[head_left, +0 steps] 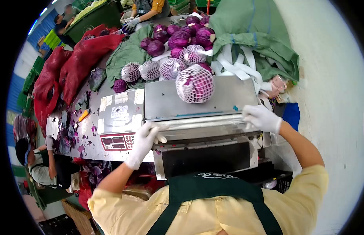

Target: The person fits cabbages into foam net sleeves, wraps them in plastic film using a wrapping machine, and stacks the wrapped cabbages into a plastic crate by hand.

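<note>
The person's gloved left hand [144,139] and right hand [264,118] stand wide apart, fingers pinched on opposite ends of clear film [203,122] stretched along the near edge of a metal plate [162,102]. A netted purple cabbage [195,84] sits on the plate towards its far edge — bare metal spreads to both sides of it. A scale [119,113] stands just left of the plate, leaving little gap. More netted cabbages [149,70] crowd the far edge, and a green sack [260,35] hems the far right. Beyond lies a pale, open stretch [331,117] — floor or wall, one cannot tell.
</note>
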`<state>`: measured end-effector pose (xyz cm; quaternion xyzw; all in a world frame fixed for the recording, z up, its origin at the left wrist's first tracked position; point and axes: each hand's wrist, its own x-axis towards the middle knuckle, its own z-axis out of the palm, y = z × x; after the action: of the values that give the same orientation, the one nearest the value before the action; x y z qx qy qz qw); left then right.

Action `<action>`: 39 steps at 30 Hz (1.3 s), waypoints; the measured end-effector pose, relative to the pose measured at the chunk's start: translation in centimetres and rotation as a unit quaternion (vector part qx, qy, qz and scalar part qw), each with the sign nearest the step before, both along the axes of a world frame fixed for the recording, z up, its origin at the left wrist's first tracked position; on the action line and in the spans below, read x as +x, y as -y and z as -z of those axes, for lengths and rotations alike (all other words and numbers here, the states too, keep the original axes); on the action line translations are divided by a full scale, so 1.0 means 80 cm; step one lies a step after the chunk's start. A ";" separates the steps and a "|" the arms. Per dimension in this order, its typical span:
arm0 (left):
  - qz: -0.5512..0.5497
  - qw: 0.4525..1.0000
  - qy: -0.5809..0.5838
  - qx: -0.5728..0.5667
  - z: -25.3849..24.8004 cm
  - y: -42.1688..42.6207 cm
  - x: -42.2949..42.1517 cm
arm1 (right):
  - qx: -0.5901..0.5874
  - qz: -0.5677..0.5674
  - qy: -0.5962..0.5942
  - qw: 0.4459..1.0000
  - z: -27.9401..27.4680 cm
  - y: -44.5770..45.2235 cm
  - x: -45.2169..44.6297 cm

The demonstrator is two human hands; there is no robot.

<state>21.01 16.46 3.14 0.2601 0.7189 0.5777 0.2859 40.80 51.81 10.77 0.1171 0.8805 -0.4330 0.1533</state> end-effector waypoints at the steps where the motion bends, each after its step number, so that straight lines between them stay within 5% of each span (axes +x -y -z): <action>1: -0.029 0.995 0.026 0.089 -0.011 0.010 0.001 | -0.041 0.012 -0.041 0.998 -0.016 -0.004 -0.001; 3: -0.087 0.972 -0.127 0.180 -0.025 0.015 -0.032 | -0.113 0.067 -0.223 0.966 -0.045 -0.023 -0.032; 5: -0.158 0.966 -0.192 0.065 -0.075 -0.021 -0.063 | -0.027 0.147 -0.343 0.927 -0.075 -0.035 -0.089; 7: -0.027 0.964 -0.186 0.188 -0.071 -0.090 -0.101 | 0.106 0.111 -0.397 0.905 -0.025 -0.063 -0.153; 9: 0.082 0.956 -0.270 0.079 -0.016 -0.148 -0.122 | 0.134 -0.006 -0.328 0.935 0.088 -0.123 -0.215; 10: 0.139 0.945 -0.292 0.050 0.003 -0.174 -0.123 | 0.311 -0.105 -0.389 0.861 0.094 -0.112 -0.215; 12: 0.199 0.951 -0.224 0.072 0.012 -0.200 -0.108 | 0.350 -0.168 -0.408 0.827 0.126 -0.067 -0.201; 15: 0.139 0.978 0.021 0.155 0.048 -0.218 -0.111 | -0.059 -0.039 -0.261 0.963 0.138 -0.047 -0.184; 16: 0.106 0.957 0.247 0.111 -0.007 -0.205 -0.089 | -0.060 -0.040 -0.264 0.962 0.116 -0.039 -0.168; 17: 0.131 0.940 0.290 0.120 0.027 -0.205 -0.089 | -0.121 -0.070 -0.189 0.972 0.084 -0.027 -0.146; 18: 0.223 0.927 0.296 0.056 -0.042 -0.180 -0.058 | -0.182 -0.098 -0.110 0.972 0.072 -0.017 -0.121; 19: 0.200 0.947 0.245 0.048 -0.026 -0.166 -0.023 | -0.208 -0.117 -0.088 0.967 0.100 -0.019 -0.088; 20: 0.228 0.862 0.451 -0.027 -0.044 -0.146 0.007 | -0.329 -0.085 -0.012 0.940 0.060 0.020 -0.067; 21: 0.270 0.823 0.474 -0.157 -0.002 -0.127 0.022 | -0.416 -0.035 0.084 0.905 0.072 0.035 -0.030; 23: 0.302 0.778 0.533 -0.140 -0.024 -0.092 0.064 | -0.513 0.007 0.282 0.811 0.084 0.046 0.027; 27: 0.142 0.686 0.713 -0.039 0.028 -0.066 0.133 | -0.573 0.104 0.313 0.750 0.162 0.079 0.108; 31: 0.195 0.712 0.670 0.072 -0.009 -0.036 0.161 | -0.572 0.166 0.255 0.762 0.187 0.099 0.148; 32: 0.171 0.864 0.471 -0.050 0.078 -0.005 0.164 | -0.601 0.200 0.224 0.741 0.175 0.107 0.154; 33: 0.161 0.926 0.319 0.121 0.042 0.010 0.184 | -0.629 0.232 0.194 0.716 0.165 0.114 0.161; 35: 0.106 0.977 0.006 -0.187 0.009 0.054 0.187 | -0.683 0.290 0.135 0.656 0.169 0.105 0.185; 37: 0.004 0.988 0.038 -0.148 0.023 0.070 0.200 | -0.418 0.272 -0.018 0.867 0.169 0.123 0.219; 38: -0.016 0.996 0.055 -0.066 0.042 0.070 0.206 | -0.220 0.174 -0.070 0.957 0.158 0.128 0.227; 39: -0.050 0.995 0.080 0.015 0.036 0.058 0.211 | -0.008 0.070 -0.121 0.990 0.147 0.133 0.231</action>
<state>37.90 11.78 0.28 0.1811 0.6971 0.6212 0.3089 59.31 41.16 -1.01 0.1237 0.8787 -0.4607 0.0155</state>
